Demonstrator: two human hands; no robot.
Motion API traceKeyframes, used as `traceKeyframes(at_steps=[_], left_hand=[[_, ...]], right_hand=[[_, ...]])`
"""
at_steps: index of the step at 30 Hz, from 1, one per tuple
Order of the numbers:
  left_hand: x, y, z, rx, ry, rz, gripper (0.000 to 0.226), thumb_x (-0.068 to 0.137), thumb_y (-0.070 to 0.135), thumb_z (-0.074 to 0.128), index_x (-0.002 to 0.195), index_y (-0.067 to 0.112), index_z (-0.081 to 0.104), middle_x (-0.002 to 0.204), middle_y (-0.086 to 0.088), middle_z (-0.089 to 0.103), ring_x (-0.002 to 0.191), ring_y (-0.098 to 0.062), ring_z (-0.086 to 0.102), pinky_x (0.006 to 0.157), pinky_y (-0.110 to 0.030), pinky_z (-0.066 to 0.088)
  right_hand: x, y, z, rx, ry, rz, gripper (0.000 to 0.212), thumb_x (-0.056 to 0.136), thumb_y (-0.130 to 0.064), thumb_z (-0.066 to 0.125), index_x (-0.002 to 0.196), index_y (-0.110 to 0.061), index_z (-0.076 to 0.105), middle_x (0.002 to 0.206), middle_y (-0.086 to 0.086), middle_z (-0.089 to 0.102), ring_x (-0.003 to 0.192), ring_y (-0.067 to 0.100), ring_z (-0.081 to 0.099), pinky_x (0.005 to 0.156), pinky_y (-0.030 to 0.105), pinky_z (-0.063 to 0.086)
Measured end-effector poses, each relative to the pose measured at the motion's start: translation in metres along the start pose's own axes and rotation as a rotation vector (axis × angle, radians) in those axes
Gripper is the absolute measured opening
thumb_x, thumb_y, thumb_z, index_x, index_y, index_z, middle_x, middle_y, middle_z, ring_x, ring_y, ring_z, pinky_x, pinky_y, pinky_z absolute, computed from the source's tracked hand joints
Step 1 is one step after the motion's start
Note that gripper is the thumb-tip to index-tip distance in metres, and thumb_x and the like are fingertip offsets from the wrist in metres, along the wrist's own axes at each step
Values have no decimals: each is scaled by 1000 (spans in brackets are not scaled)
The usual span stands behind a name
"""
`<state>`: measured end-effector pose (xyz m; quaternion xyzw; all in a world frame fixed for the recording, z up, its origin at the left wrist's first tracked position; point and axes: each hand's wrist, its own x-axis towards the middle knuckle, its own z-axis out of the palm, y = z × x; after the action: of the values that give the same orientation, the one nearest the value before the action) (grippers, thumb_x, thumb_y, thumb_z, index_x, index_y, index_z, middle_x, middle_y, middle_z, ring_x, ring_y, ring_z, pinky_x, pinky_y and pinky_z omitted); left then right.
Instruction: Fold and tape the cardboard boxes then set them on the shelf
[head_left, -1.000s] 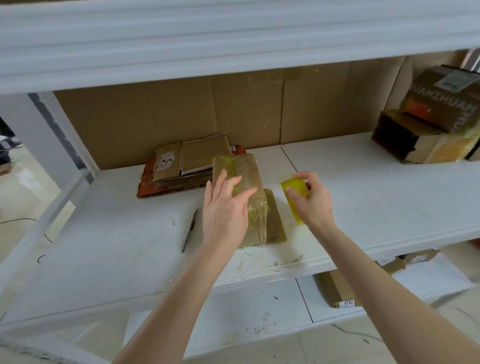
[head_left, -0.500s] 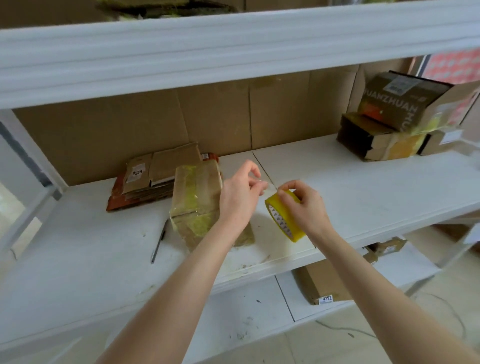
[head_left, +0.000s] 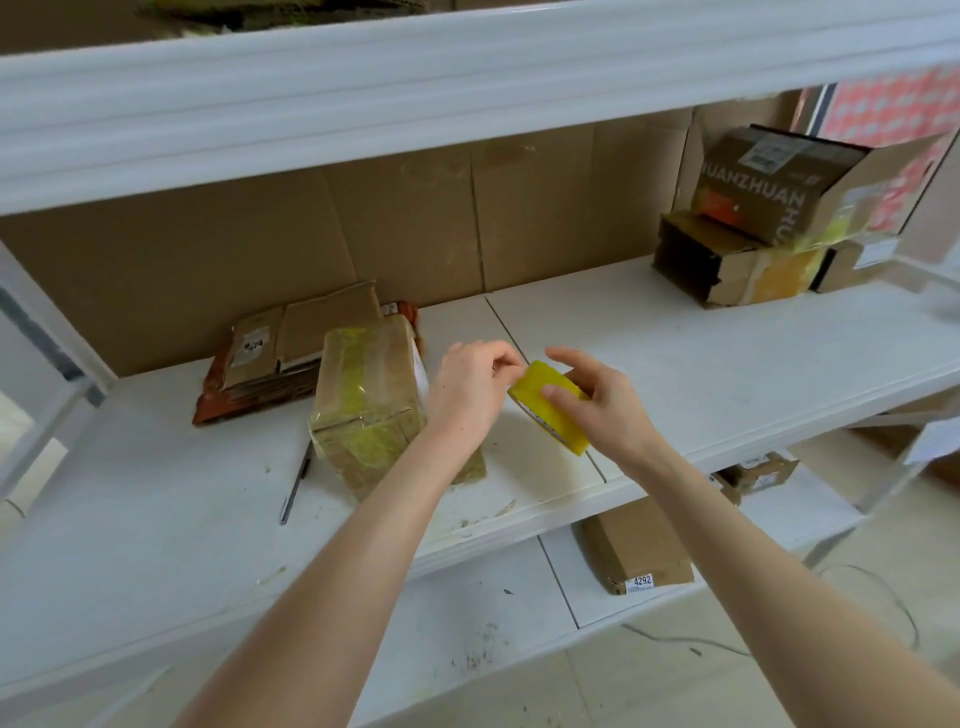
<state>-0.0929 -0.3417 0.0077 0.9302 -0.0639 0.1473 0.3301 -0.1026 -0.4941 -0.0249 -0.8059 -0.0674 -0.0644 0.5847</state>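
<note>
A small cardboard box (head_left: 369, 395) wrapped in yellowish tape stands on the white shelf (head_left: 701, 374). Just right of it, above the shelf, my right hand (head_left: 602, 405) holds a yellow tape roll (head_left: 545, 405) with thumb and fingers round it. My left hand (head_left: 470, 387) is next to the roll's upper left edge, its fingertips pinched together at the roll's rim, where the tape end is too small to see. A pile of flattened cardboard boxes (head_left: 301, 348) lies behind the box at the back.
A pen (head_left: 296, 480) lies on the shelf left of the box. Folded boxes (head_left: 769, 218) are stacked at the right end. Another box (head_left: 636, 551) with a 4292 label sits on the lower shelf. A shelf board (head_left: 415, 93) runs overhead.
My left hand left the top of the box and came to the tape roll. My right hand lifted the roll from the shelf and turned it. The view shifted right.
</note>
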Motion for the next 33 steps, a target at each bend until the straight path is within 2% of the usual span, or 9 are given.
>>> traceKeyframes(at_steps=[6, 11, 15, 18, 20, 22, 27, 30, 33], left_hand=[[3, -6, -11, 354, 24, 70, 14, 97, 35, 48, 85, 30, 52, 101, 3, 34, 96, -19, 35, 61, -29, 30], [-2, -15, -31, 576, 166, 88, 39, 94, 50, 48, 93, 17, 68, 106, 0, 50, 100, -17, 47, 60, -28, 35], [-17, -39, -69, 338, 445, 106, 25, 96, 29, 51, 86, 18, 71, 100, 3, 56, 92, -12, 49, 61, -23, 33], [-48, -76, -81, 160, 557, 15, 25, 98, 18, 46, 104, 17, 70, 114, 0, 58, 102, -9, 47, 77, -2, 30], [-71, -98, -75, 55, 532, -109, 31, 101, 15, 40, 123, 12, 61, 130, -6, 53, 121, -17, 45, 95, 1, 20], [-84, -110, -62, -15, 439, -199, 39, 102, 18, 36, 140, 11, 46, 147, -7, 39, 137, -19, 33, 108, -16, 20], [-83, -101, -32, -114, 359, -274, 63, 99, 26, 45, 153, 16, 12, 159, 1, 15, 142, -15, 24, 104, -16, 21], [-82, -111, -32, -125, 362, -308, 73, 96, 28, 53, 153, 15, 9, 149, -4, 38, 129, -20, 44, 96, -22, 34], [-77, -115, -33, -159, 352, -322, 76, 94, 32, 55, 153, 14, 11, 134, -6, 54, 116, -23, 55, 94, -30, 44]], right_hand=[[3, -6, 7, -51, -1, -91, 36, 91, -17, 64, 126, -22, 62, 99, 1, 64, 91, 16, 57, 80, 28, 47], [15, 4, 23, -336, -4, -140, 35, 89, -24, 63, 123, -31, 61, 101, -2, 65, 92, 20, 58, 77, 27, 45], [16, 35, 40, -640, -73, -192, 35, 91, -18, 59, 126, -23, 60, 121, 0, 65, 113, 25, 57, 89, 25, 38], [16, 36, 59, -818, -100, -136, 37, 96, -22, 51, 132, -26, 56, 132, 1, 58, 126, 24, 47, 105, 33, 30], [12, 19, 76, -661, -10, -162, 38, 98, -21, 48, 136, -20, 54, 136, 4, 55, 126, 26, 48, 105, 35, 33], [-3, -6, 99, -459, 17, -285, 44, 98, -23, 49, 140, -11, 47, 140, 10, 51, 127, 29, 47, 103, 37, 37], [-39, -24, 159, -388, -118, -269, 67, 101, -34, 42, 153, -9, 9, 162, 5, 6, 148, 19, 12, 112, 27, 23], [-32, -20, 162, -388, -58, -210, 70, 100, -33, 45, 154, -12, 5, 162, 1, 8, 143, 20, 27, 103, 35, 37], [-22, -19, 160, -407, 16, -160, 69, 98, -32, 50, 153, -12, 13, 151, 5, 38, 120, 30, 54, 87, 41, 47]])
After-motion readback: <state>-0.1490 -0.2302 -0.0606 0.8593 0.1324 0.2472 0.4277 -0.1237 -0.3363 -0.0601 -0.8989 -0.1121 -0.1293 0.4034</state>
